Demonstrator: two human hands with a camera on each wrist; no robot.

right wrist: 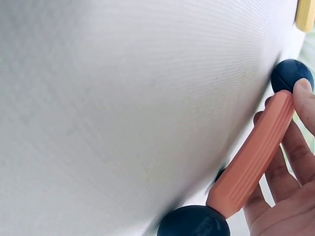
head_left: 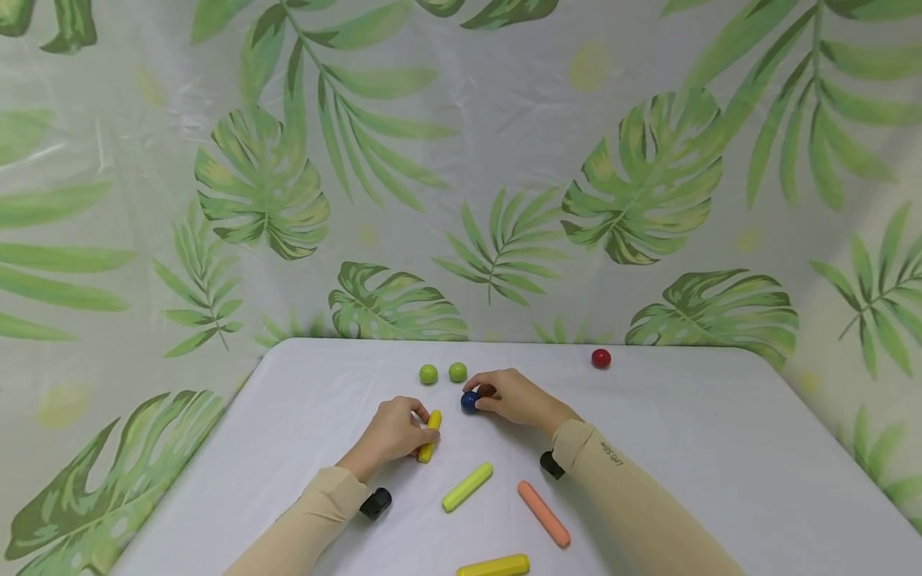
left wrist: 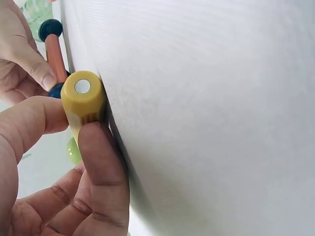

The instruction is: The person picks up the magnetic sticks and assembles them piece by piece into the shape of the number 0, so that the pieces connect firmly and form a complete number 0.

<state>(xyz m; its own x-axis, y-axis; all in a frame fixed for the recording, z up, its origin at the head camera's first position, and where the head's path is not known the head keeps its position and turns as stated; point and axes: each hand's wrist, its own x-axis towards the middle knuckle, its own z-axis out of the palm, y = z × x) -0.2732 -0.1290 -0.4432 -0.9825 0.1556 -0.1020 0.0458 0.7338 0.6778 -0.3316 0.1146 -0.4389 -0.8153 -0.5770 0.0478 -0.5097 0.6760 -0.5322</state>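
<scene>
My left hand pinches a yellow magnetic rod between thumb and fingers. A round silvery disc sits in the rod's end, which faces the camera in the left wrist view. To its right, my right hand pinches a dark blue ball with thumb and fingertips. An orange rod joins that ball to a second dark blue ball, making a dumbbell shape. From the head view, the hand and forearm hide this rod and second ball. A gap separates the yellow rod from the held ball.
Two green balls lie beyond my hands, and a red ball is near the far edge, to the right. Closer in are a yellow-green rod, another orange rod and a yellow rod, all on the white table.
</scene>
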